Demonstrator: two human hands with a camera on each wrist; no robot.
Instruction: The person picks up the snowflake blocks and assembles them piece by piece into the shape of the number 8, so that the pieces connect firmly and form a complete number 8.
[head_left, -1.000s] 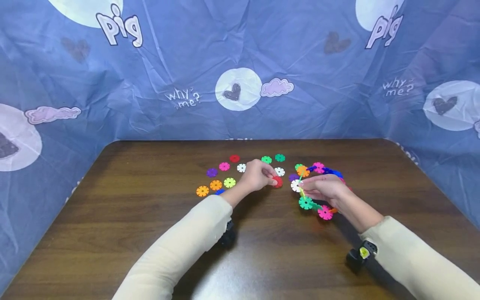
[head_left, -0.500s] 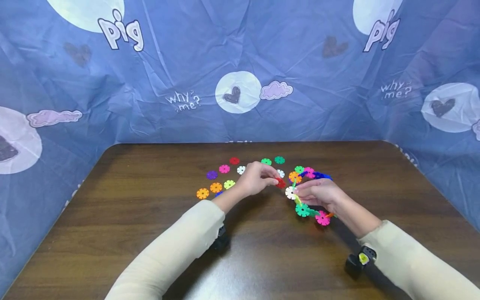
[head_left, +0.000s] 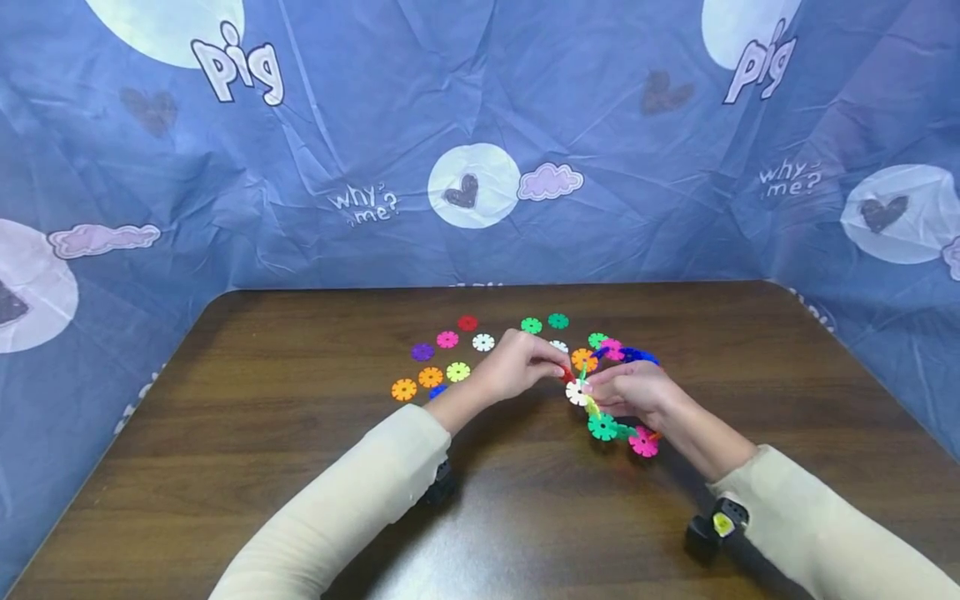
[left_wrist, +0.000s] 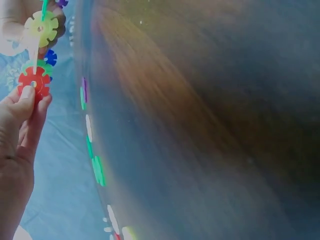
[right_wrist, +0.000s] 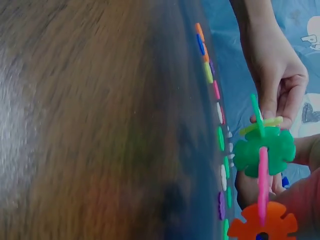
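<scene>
My left hand (head_left: pixel 517 367) pinches a red notched plastic disc (left_wrist: pixel 41 80) between thumb and fingers. Its edge meets a white notched disc (head_left: pixel 576 394), which my right hand (head_left: pixel 637 390) pinches from the other side. The white disc sits at the near-left part of a chain of slotted-together discs: a dark green disc (head_left: pixel 602 427) and a pink disc (head_left: pixel 643 443) come toward me, while an orange disc (head_left: pixel 584 359) and blue discs (head_left: pixel 639 355) lie beyond. The right hand hides part of the chain. In the right wrist view, a green disc (right_wrist: pixel 277 145) hangs close to the camera.
Several loose discs lie flat on the wooden table (head_left: pixel 300 467) to the left and behind the hands, among them a purple disc (head_left: pixel 422 352), a yellow-green disc (head_left: pixel 458 372) and a green disc (head_left: pixel 531 326). A blue printed cloth (head_left: pixel 637 233) stands behind the table.
My left hand has moved slightly right with the red disc, which has turned more edge-on. My right hand has brought the white disc and chain left and nearer, so the two discs now meet.
</scene>
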